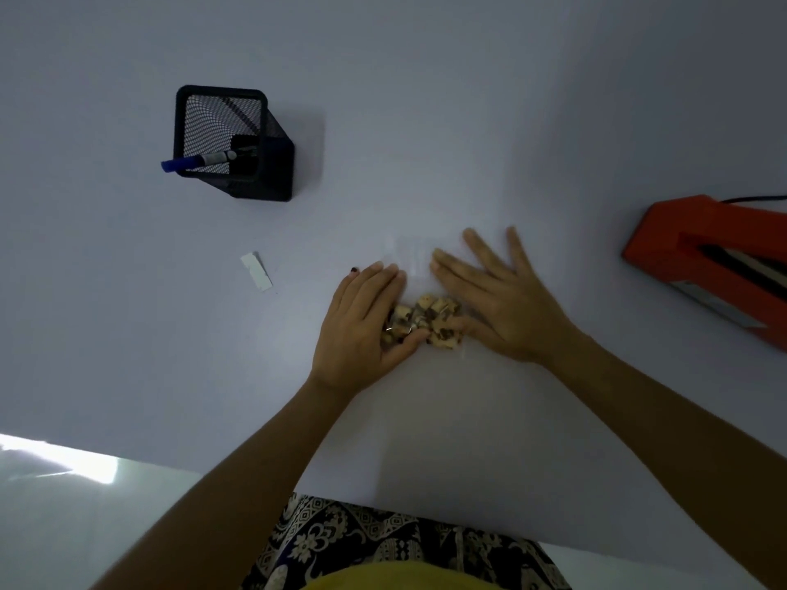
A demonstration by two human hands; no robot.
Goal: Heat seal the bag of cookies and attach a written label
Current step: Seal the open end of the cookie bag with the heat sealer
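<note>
A clear plastic bag of chocolate-chip cookies (430, 319) lies on the white table, its empty top end (409, 253) stretching away from me. My left hand (362, 325) rests on the bag's left side with fingers curled around the cookies. My right hand (498, 300) lies flat on the bag's right side, fingers spread and blurred. A small white label (256, 270) lies on the table to the left. The orange heat sealer (707, 257) sits at the right edge. A blue marker (196, 160) leans in a black mesh pen holder (232, 140).
The table's near edge (426, 511) runs just in front of my patterned clothing. A black cord (753, 199) leads off behind the sealer. A pale floor shows at the lower left.
</note>
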